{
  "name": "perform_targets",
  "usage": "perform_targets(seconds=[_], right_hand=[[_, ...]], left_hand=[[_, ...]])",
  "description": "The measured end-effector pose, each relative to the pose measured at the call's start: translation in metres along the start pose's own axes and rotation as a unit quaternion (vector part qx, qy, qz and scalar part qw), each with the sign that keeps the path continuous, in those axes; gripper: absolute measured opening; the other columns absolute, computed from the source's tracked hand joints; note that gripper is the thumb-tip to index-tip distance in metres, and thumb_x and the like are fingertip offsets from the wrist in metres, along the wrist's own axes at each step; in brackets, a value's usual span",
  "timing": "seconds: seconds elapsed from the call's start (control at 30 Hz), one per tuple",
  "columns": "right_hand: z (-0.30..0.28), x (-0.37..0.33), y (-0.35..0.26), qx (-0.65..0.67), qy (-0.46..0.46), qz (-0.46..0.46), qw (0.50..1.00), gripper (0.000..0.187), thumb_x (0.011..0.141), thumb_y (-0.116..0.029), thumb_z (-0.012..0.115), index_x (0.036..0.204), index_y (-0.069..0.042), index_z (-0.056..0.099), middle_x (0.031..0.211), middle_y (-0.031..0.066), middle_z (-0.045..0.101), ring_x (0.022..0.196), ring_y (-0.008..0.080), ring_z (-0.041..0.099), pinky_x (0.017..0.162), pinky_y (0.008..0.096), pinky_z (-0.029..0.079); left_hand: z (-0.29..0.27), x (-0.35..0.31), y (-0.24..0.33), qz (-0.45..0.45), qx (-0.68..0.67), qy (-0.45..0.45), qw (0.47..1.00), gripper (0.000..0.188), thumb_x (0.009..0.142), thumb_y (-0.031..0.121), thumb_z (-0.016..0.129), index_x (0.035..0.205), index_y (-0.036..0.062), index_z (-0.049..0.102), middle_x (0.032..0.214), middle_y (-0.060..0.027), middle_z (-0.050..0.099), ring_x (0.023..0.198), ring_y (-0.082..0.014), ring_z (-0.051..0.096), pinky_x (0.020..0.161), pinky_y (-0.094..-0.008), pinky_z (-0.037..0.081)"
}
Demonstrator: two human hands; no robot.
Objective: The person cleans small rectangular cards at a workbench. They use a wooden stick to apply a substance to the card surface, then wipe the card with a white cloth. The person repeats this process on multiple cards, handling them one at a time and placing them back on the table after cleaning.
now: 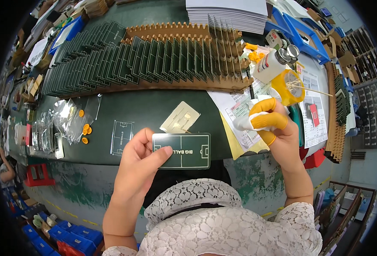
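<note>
My left hand (133,164) pinches the left end of a thin green rectangular plate (192,161) printed with white sports-field lines, thumb on top. It is held up at the near edge of the table. Yellow finger cots cover several fingers of my right hand (280,138), which is closed on a crumpled white cloth (244,123) over the papers at the right. The cloth and the plate are apart. Behind the plate a cream-coloured plate (180,116) lies tilted on the table. Another green plate (122,133) rests just left of my left hand.
Long slotted cardboard racks (154,85) hold rows of upright green plates at the back. A white bottle (271,66) and a yellow tape roll (288,87) stand at the right. Orange finger cots (86,129) and clear plastic bags (66,115) lie at the left. White sheets (227,12) are stacked behind.
</note>
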State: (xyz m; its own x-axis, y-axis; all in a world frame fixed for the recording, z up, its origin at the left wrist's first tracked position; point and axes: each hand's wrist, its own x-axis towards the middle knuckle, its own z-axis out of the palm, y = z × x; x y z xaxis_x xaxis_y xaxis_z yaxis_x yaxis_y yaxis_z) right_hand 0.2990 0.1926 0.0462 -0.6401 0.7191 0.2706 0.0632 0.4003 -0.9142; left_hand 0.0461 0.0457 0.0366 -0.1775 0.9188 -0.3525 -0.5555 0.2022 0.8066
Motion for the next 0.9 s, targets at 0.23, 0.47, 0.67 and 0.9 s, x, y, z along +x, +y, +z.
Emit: perform_targets(seconds=[0.23,0.47,0.67,0.9], right_hand=[[0.000,0.000,0.003,-0.026,0.001,-0.012,1.000,0.024,0.077,0.012,0.061,0.092,-0.005,0.068,0.104,0.0074,0.058,0.095,0.0195,0.057,0.083,0.0292,0.046],[0.005,-0.012,-0.027,-0.496,0.024,-0.297,0.816,0.037,0.069,-0.014,0.082,0.103,-0.018,0.068,0.108,0.0013,0.053,0.094,0.0207,0.047,0.079,0.0324,0.040],[0.016,-0.031,-0.035,-0.555,0.011,-0.307,0.773,0.060,0.066,-0.026,0.088,0.116,-0.018,0.055,0.110,-0.0016,0.043,0.099,0.0179,0.041,0.082,0.0299,0.040],[0.022,-0.025,-0.029,-0.565,0.026,-0.323,0.759,0.063,0.068,-0.025,0.087,0.119,-0.014,0.051,0.112,-0.0004,0.046,0.101,0.0163,0.043,0.082,0.0288,0.039]], left_hand=[[0.007,-0.001,0.000,0.004,-0.034,0.025,0.999,0.013,0.087,-0.001,0.062,0.089,0.0066,0.051,0.091,-0.0013,0.063,0.083,-0.0035,0.055,0.078,-0.0200,0.043],[0.005,-0.005,-0.002,0.026,-0.053,0.044,0.997,0.014,0.088,0.000,0.061,0.088,0.0070,0.049,0.091,-0.0016,0.062,0.084,-0.0037,0.056,0.078,-0.0200,0.044],[0.014,-0.011,0.003,0.054,-0.035,0.041,0.997,0.016,0.089,0.000,0.062,0.090,0.0067,0.048,0.093,-0.0026,0.063,0.087,-0.0042,0.057,0.080,-0.0216,0.046],[0.013,-0.011,-0.003,0.090,-0.054,0.073,0.992,0.016,0.090,-0.001,0.061,0.092,0.0058,0.047,0.102,-0.0069,0.063,0.091,-0.0063,0.059,0.084,-0.0234,0.048]])
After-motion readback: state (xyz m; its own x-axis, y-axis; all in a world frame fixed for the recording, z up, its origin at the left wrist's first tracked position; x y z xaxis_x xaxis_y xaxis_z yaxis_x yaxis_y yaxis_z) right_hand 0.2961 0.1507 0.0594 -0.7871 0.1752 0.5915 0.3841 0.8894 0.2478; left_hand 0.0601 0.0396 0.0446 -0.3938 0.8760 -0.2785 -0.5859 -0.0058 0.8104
